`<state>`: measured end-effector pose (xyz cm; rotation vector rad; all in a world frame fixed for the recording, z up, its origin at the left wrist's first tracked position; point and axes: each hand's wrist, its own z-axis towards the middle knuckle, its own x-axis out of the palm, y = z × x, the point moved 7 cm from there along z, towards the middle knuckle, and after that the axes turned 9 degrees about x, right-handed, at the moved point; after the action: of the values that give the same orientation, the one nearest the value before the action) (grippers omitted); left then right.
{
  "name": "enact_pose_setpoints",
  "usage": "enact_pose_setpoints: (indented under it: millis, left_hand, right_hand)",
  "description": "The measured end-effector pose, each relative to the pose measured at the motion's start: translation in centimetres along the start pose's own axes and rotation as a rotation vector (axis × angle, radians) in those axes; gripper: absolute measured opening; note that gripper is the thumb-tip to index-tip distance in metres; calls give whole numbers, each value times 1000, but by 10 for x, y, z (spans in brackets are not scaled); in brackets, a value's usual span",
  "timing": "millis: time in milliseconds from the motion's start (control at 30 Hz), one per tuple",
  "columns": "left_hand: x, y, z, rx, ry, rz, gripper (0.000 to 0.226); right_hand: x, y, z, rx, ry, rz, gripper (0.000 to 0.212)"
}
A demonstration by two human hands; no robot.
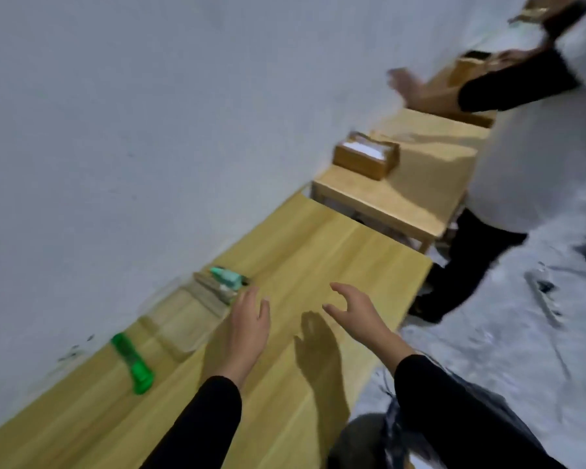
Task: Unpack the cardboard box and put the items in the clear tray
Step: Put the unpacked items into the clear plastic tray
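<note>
The view is tilted and blurred. A clear tray (180, 328) stands on the wooden table (322, 252) near the wall, with a teal-and-white item (227, 277) and some other pieces at its far end. A green bottle-like object (132, 363) lies on the table left of the tray. My left hand (247, 330) hovers just right of the tray, fingers apart, holding nothing. My right hand (356, 311) floats over the bare tabletop, fingers curled apart, also empty. A cardboard box (454, 86) sits far off on another table, under another person's arm.
A second, lower wooden table (403, 198) stands beyond mine with a small wooden box (366, 155) of white sheets on it. Another person (528, 157) in a white top and dark trousers stands at the right, one hand (406, 88) raised near the cardboard box. A white wall runs along the left.
</note>
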<state>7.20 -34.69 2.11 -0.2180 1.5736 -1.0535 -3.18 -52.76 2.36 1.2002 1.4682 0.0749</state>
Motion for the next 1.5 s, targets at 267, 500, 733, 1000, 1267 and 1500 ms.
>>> enact_pose_setpoints:
  millis: [267,500,733,1000,1267,1500]
  left_hand:
    - [-87,122,-6,-441,-413,35,47]
    - [-69,163,-8,-581,-459,16,58]
    - [-60,168,0,-607,-472,-33,57]
    - [-59,164,-1,-603,-510,-142,53]
    - [-56,167,2,-573,-538,-226,55]
    - [-46,176,0,-548,-514,-284,57]
  right_hand:
    - [102,113,68,-277,257,-92,53]
    - [167,144,104,-414,351,-221,65]
    - [187,147,128,-417,250,-320,65]
    - [200,163,150,-385,231,-357,65]
    - [202,160,153,-361,145,-415,58]
    - [195,149,146,-339,134,-379,59]
